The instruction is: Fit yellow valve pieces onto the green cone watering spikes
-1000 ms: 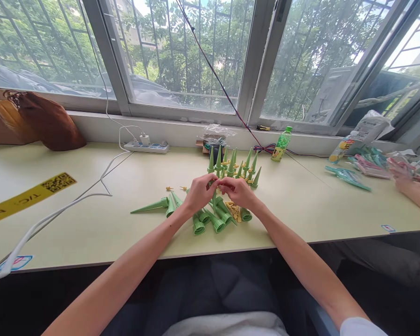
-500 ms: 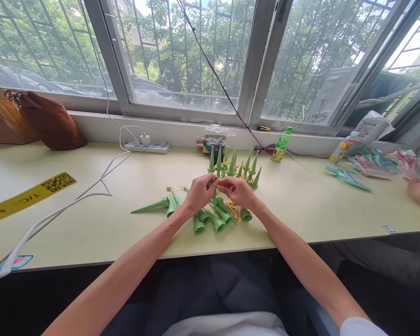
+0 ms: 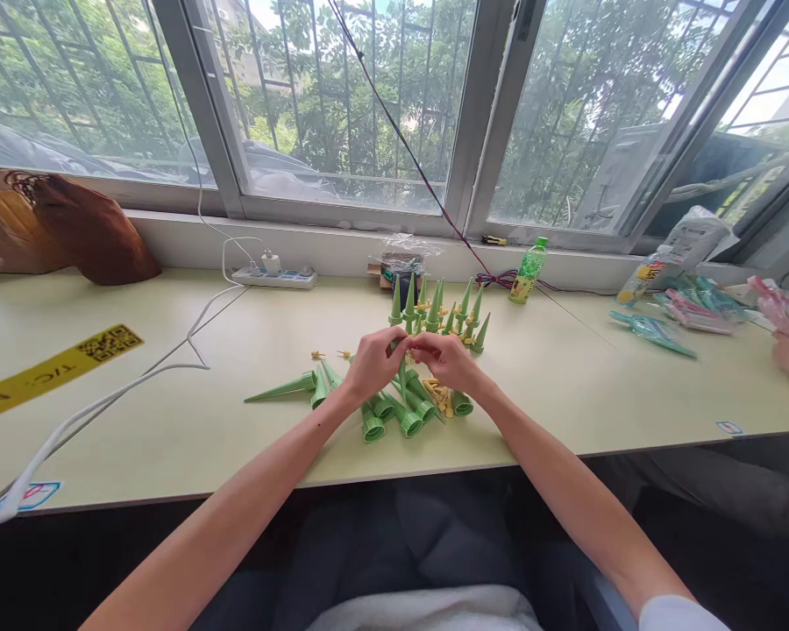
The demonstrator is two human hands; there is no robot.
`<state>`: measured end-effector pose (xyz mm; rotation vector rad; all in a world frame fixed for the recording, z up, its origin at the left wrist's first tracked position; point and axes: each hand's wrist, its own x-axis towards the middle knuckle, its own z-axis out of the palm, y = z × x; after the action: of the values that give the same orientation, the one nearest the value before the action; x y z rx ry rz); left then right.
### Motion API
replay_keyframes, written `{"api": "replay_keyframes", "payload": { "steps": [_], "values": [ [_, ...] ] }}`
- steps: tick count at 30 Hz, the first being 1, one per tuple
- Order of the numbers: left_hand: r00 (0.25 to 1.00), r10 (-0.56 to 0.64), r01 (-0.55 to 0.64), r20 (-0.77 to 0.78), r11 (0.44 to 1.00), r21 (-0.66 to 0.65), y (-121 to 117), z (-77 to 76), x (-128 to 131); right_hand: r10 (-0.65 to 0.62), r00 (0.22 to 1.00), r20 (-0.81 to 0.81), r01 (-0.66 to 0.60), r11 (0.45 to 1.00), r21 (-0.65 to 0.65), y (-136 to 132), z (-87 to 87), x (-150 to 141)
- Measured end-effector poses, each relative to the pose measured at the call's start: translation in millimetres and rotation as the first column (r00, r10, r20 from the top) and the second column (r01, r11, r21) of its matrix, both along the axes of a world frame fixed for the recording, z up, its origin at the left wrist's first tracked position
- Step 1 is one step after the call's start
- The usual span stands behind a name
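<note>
Head view, six o'clock from centre: left hand (image 3: 373, 361) pinches a green spike (image 3: 403, 382) point-down, right hand (image 3: 448, 358) curled close at its top, whether gripping anything hidden, can't tell!

Passage: tabletop (image 3: 565, 377) rightward | blocking ahead: upright cones (image 3: 432, 317) | nearside: lying cones (image 3: 408, 421), seemingly tight

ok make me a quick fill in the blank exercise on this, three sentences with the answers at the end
The cone between the left hand and the right hand is coloured ____.
The upright cones beyond the hands have their tips pointing ____.
Seen from the camera, the green-capped bottle stands to the ____ of the power strip.

Missing words: green; up; right.
</note>
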<state>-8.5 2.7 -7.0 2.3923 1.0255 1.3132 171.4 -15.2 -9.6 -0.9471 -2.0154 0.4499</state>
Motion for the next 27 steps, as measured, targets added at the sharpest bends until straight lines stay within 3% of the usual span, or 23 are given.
{"api": "replay_keyframes", "payload": {
  "steps": [5, 14, 27],
  "values": [
    [1.0, 0.002, -0.001, 0.029, 0.999, -0.037, -0.5, 0.4, 0.5, -0.014, 1.0, -0.008, 0.014, 1.0, 0.0, -0.5, 0.7, -0.3],
    [0.978, 0.019, 0.042, 0.207, 0.957, -0.286, 4.2, 0.9, 0.9, -0.023, 0.995, -0.102, 0.019, 0.999, -0.048, -2.3, 2.4, -1.8],
    [0.974, 0.003, 0.091, 0.227, 0.91, -0.404, 3.1, 3.2, 0.0, -0.048, 0.991, -0.127, 0.04, 0.997, -0.062, -2.7, 3.2, -2.2]
  ]
}}
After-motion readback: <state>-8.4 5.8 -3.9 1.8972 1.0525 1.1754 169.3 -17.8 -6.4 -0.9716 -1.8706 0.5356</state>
